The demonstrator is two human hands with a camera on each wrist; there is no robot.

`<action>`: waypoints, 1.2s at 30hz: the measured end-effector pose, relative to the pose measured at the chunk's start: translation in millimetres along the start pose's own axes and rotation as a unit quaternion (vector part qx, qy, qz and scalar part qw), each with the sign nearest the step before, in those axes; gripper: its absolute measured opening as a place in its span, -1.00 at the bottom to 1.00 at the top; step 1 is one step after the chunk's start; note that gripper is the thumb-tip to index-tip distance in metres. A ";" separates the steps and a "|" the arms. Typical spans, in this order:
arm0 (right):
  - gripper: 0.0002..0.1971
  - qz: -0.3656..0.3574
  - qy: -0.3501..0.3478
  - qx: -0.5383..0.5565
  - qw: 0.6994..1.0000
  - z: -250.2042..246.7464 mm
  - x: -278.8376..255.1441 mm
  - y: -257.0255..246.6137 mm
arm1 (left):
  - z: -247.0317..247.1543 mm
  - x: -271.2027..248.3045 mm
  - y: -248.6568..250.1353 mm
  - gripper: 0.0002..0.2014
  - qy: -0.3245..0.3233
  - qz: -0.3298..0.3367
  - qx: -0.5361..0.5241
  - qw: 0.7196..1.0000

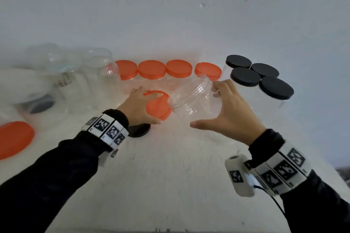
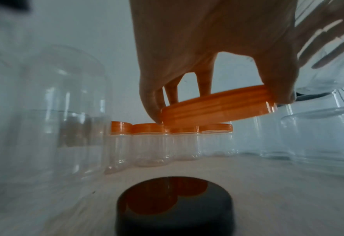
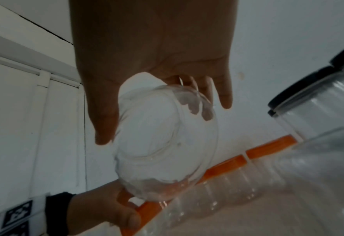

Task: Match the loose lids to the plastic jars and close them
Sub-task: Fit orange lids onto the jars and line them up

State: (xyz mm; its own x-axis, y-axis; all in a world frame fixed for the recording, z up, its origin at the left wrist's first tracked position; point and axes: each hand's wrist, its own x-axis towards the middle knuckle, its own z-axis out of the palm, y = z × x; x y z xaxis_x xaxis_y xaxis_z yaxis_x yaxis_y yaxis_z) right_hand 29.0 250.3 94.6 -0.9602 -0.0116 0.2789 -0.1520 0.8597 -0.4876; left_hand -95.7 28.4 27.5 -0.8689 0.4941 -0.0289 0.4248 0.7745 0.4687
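Mid-frame in head view: L hand (image 1: 141, 107) grips orange lid (image 1: 158, 105) by its rim w/ curled fingers; R hand (image 1: 230, 111) fingers clamp tilted clear jar (image 1: 193, 98), mouth toward lid. Black lid (image 2: 175, 206) lies on table (image 1: 170, 176) below L wrist.

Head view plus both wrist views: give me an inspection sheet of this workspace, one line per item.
Surface: pale table, against a wall.
Job's things: orange lid held beside the mouth of the tilted clear jar, not yet on it; four orange-lidded jars in a back row; four black-lidded jars at the right; open clear jars at the left; loose black lid under the left wrist; loose orange lid at the far left.
Clutter: nothing seen.
Hands: left hand grips the orange lid by its rim; right hand holds the clear jar.
Cables: thin black cable at the right wrist.
Surroundings: white wall, panelled at the left in the right wrist view.
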 end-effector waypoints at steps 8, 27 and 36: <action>0.02 0.031 -0.063 0.066 0.995 20.0 -45.9 12.5 | 13.3 -73.7 -9.4 0.00 0.095 -0.028 -0.079 0.992; -0.02 0.130 -0.187 0.285 0.931 53.2 -94.7 70.7 | 56.6 -117.9 55.7 -0.14 0.197 0.021 -0.166 0.966; -0.12 0.128 -0.184 0.336 0.915 63.2 -98.7 74.9 | 70.2 -105.4 85.3 -0.22 0.169 0.106 -0.152 0.968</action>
State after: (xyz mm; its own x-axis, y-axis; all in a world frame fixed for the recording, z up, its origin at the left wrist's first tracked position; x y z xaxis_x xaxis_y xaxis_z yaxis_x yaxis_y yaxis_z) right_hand 97.7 283.6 -21.7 -0.9796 -0.1308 -0.1523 0.0977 0.3520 -0.9309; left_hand 50.0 70.2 8.5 -0.8262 0.4317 0.3620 0.5522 0.4932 0.6722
